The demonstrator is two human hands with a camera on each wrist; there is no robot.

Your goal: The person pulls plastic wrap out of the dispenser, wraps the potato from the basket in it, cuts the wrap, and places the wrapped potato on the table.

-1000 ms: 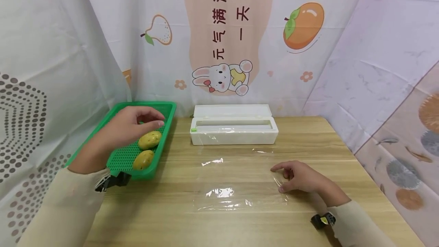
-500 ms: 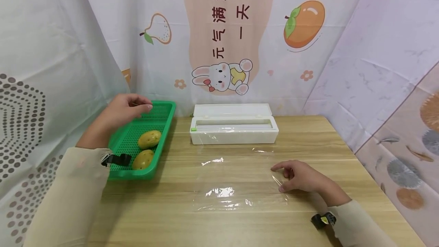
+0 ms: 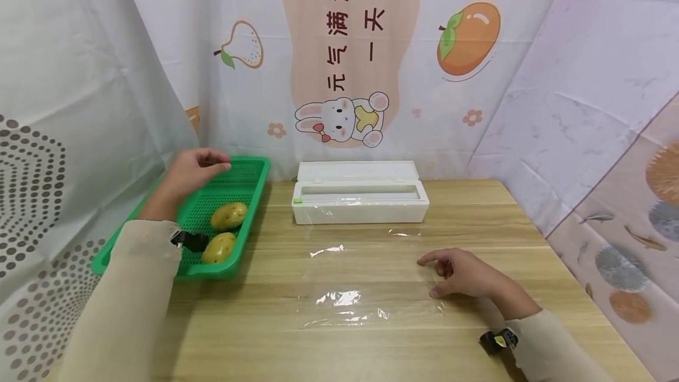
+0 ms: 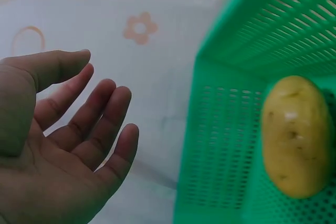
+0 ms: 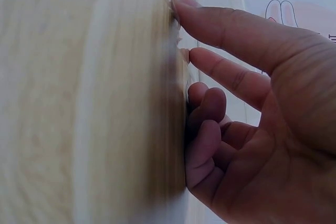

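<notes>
My left hand (image 3: pixel 192 171) is over the far part of the green basket (image 3: pixel 259 193), fingers loosely bent and holding nothing. In it lie two potatoes, the farther potato (image 3: pixel 229 216) and the nearer potato (image 3: pixel 218 248); one potato (image 4: pixel 295 140) shows large in the left wrist view. A clear sheet of cling film (image 3: pixel 345 298) lies flat on the table, drawn toward me from a white cling film box (image 3: pixel 361 213). At the film's right edge, my right hand (image 3: pixel 464 274) presses with spread thumb and index fingertips. Its other fingers are curled under.
The box's white lid (image 3: pixel 358 170) is raised at the back, and a small green piece (image 3: pixel 297 200) sits at its left corner. The wooden table (image 3: pixel 477 211) ends at a printed curtain (image 3: pixel 249 105) behind. More curtains hang on both sides.
My left hand has moved away toward the back of the basket and slightly left, off the potatoes. The right hand has kept its place on the film.
</notes>
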